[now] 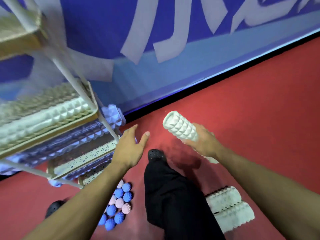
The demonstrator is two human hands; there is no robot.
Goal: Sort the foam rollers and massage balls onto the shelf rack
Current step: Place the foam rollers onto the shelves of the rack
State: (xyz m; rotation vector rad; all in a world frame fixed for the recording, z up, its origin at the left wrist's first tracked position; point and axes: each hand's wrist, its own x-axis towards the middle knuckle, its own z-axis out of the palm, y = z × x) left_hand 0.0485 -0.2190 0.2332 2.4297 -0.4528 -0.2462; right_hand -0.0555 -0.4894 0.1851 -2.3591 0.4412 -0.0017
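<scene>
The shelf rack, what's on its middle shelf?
A white foam roller lies along the middle shelf of the shelf rack. Blur hides anything farther back.

Looks like a gym or sports hall: red rubbery floor (251,104), blue wall banner (107,28) with big white lettering, a white shelf rack (81,94) stocked with foam rollers (52,116), spiky massage balls (119,207) heaped on the floor.
</scene>
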